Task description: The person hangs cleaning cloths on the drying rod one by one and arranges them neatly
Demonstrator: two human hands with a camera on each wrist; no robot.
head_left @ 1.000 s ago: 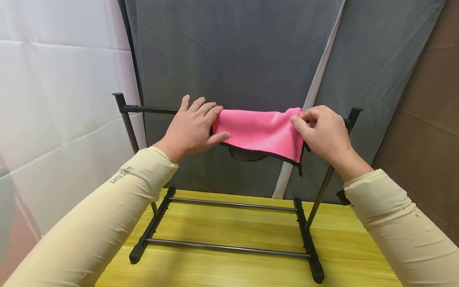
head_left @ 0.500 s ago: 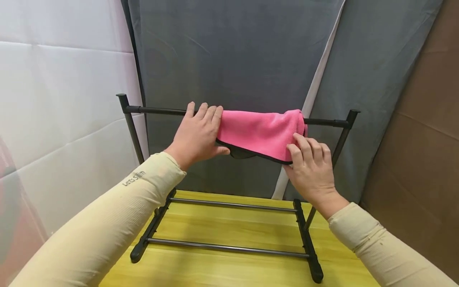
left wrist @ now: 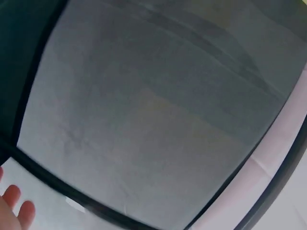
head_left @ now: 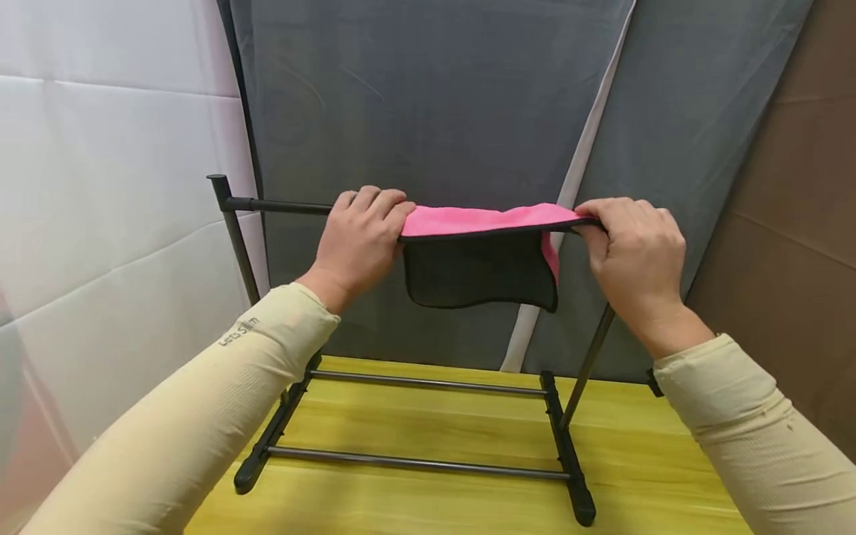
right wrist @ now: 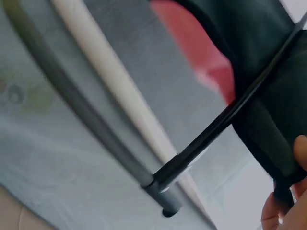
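Note:
A pink cloth (head_left: 484, 218) with a black underside (head_left: 478, 271) lies over the top bar (head_left: 281, 206) of a black rack. My left hand (head_left: 374, 223) grips its left edge at the bar, fingers curled over the hem. My right hand (head_left: 615, 230) grips the right edge at the same height. Between the hands the pink side is stretched flat, and a black flap hangs below it. The right wrist view shows the black cloth (right wrist: 268, 72), a pink patch (right wrist: 206, 52), the rack bar (right wrist: 216, 124) and my fingertips (right wrist: 288, 211). Only fingertips (left wrist: 14, 206) show in the left wrist view.
The rack's base (head_left: 414, 464) of black feet and grey rods stands on a yellow wooden table (head_left: 435, 431). A grey backdrop (head_left: 435, 96) hangs close behind, with a white sheet (head_left: 100, 186) at the left and a brown board (head_left: 802, 223) at the right.
My right hand rose from the cloth's lower right corner to bar height. The cloth was pulled flat between both hands, and its black flap now hangs in view.

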